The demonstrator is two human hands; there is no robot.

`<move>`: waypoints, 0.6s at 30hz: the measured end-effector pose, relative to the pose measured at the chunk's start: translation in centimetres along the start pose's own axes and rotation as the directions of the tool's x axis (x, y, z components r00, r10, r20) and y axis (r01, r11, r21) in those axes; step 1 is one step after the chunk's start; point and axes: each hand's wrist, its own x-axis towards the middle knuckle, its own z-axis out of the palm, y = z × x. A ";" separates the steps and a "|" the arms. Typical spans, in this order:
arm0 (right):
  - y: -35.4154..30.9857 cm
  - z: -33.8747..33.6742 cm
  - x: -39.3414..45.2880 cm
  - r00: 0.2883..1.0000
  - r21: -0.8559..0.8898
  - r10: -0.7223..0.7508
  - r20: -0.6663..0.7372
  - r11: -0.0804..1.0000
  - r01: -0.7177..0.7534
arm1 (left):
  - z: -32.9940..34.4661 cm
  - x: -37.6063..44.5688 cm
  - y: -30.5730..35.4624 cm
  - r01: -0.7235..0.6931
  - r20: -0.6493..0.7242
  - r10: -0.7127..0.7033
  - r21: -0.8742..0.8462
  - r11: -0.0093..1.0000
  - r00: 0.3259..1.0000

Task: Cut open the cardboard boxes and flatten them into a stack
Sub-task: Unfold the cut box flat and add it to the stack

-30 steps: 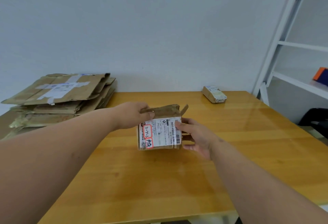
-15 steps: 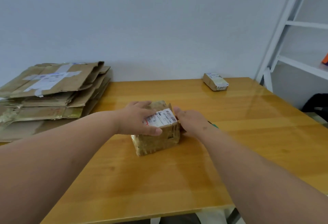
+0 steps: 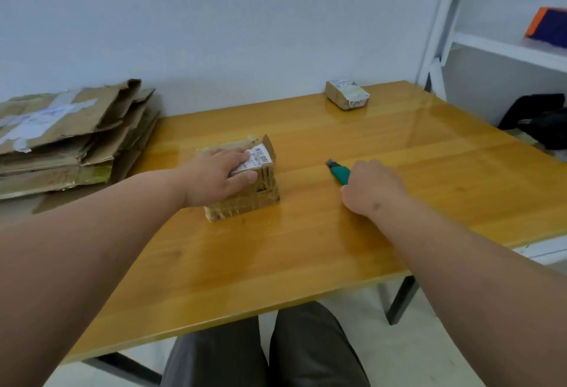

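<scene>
While your left hand (image 3: pixel 222 173) lies flat with fingers spread on top of the small cardboard box (image 3: pixel 245 190) at mid-counter (image 3: pixel 306 248), your right hand (image 3: pixel 372 188) curls over the green box cutter (image 3: pixel 339 171) just right of it. Flattened boxes (image 3: pixel 67 138) are stacked at far left; another small box (image 3: pixel 346 98) sits at the back.

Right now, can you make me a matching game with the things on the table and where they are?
Things:
1. knife
2. taped box
3. small box
4. flat stack

Places:
A. far edge, by the wall
B. under the left hand
C. left end of the table
D. at the right hand

Pairs: 1-D, 2-B, 3-A, 4-C
</scene>
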 end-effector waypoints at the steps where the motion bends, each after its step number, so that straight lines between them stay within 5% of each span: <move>1: 0.0 0.0 -0.1 0.999 0.007 -0.035 0.011 0.999 0.035 | 0.2 -0.2 0.0 0.004 -0.019 -0.005 -0.013 1.000 1.000; 7: -1.1 -0.3 -1.1 0.933 0.365 -0.359 0.031 0.873 0.324 | 0.2 -0.7 -0.3 0.017 -0.029 -0.020 -0.088 0.996 0.999; 10: -1.4 -0.7 -2.1 0.907 0.591 -0.414 0.075 0.751 0.294 | 0.2 -1.2 -0.6 0.043 -0.032 -0.048 -0.138 0.990 0.998; 18: -0.8 0.2 -2.8 0.856 0.532 -0.517 -0.016 0.721 0.445 | 0.5 -1.1 -0.3 0.041 -0.073 -0.051 -0.139 0.989 0.996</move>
